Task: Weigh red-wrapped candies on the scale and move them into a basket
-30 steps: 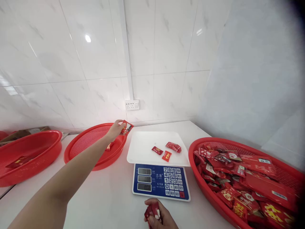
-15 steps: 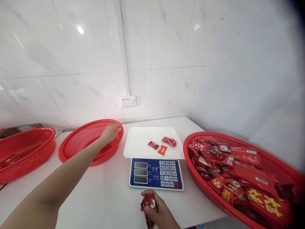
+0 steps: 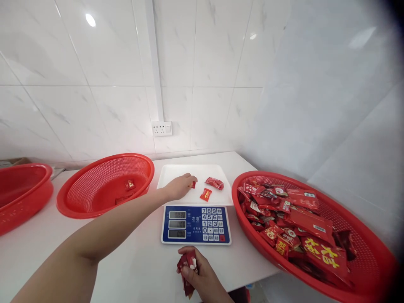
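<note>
My left hand (image 3: 179, 186) reaches over the white pan of the scale (image 3: 170, 174), its fingers closing on a small red candy packet (image 3: 192, 184). Two more red packets (image 3: 214, 183) (image 3: 205, 194) lie on the pan to its right. Near the table's front edge, my right hand (image 3: 202, 277) is closed around a bunch of red packets (image 3: 187, 269). The middle red mesh basket (image 3: 104, 185) holds two packets (image 3: 129, 184) on its floor.
The scale's blue keypad and displays (image 3: 196, 224) face me. A large red basket (image 3: 369, 261) piled with red packets stands at the right. Another red basin (image 3: 22, 193) sits far left. A wall socket (image 3: 161, 128) is on the tiled wall behind.
My left hand dropped a packet into the middle basket, then swung right onto the scale pan and closed on a candy there. The right hand stayed put.
</note>
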Available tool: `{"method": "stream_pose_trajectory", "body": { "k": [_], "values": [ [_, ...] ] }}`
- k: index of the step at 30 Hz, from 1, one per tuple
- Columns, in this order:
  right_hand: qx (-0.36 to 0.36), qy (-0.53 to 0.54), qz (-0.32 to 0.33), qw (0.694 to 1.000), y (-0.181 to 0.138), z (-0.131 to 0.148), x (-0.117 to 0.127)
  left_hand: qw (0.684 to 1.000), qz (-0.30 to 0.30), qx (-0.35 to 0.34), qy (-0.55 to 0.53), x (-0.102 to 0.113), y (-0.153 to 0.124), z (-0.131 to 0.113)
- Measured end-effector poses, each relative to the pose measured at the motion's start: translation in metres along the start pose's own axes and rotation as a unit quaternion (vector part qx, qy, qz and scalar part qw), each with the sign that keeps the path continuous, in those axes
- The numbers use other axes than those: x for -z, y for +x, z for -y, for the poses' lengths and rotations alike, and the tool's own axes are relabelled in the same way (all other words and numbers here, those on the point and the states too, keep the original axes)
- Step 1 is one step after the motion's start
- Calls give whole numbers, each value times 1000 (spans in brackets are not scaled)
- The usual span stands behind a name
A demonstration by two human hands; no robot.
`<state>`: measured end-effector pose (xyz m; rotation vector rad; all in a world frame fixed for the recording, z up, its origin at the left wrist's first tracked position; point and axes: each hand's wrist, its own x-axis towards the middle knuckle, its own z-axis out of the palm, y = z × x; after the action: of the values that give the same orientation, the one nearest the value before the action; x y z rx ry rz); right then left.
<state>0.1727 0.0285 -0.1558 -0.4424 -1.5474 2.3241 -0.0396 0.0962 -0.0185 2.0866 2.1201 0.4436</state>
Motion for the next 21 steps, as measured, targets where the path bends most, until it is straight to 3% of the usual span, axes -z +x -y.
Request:
{"method": "stream_pose_trajectory", "body": {
  "k": [7, 10, 13, 17, 21],
  "values": [
    [-25, -13, 16, 999, 1, 2, 2, 973, -102, 196, 62, 56, -41, 78],
    [-26, -20, 10, 999, 0, 4, 2, 950, -93, 285, 90, 74, -64, 110],
    [-24, -23, 8, 999, -1, 5, 1, 935, -68, 331, 105, 81, -78, 125],
    [-30, -20, 11, 999, -2, 7, -1, 946, -82, 297, 100, 73, -67, 108],
    [-35, -14, 10, 999, -3, 11, -3, 979, -82, 174, 64, 47, -31, 46]
  ]
}}
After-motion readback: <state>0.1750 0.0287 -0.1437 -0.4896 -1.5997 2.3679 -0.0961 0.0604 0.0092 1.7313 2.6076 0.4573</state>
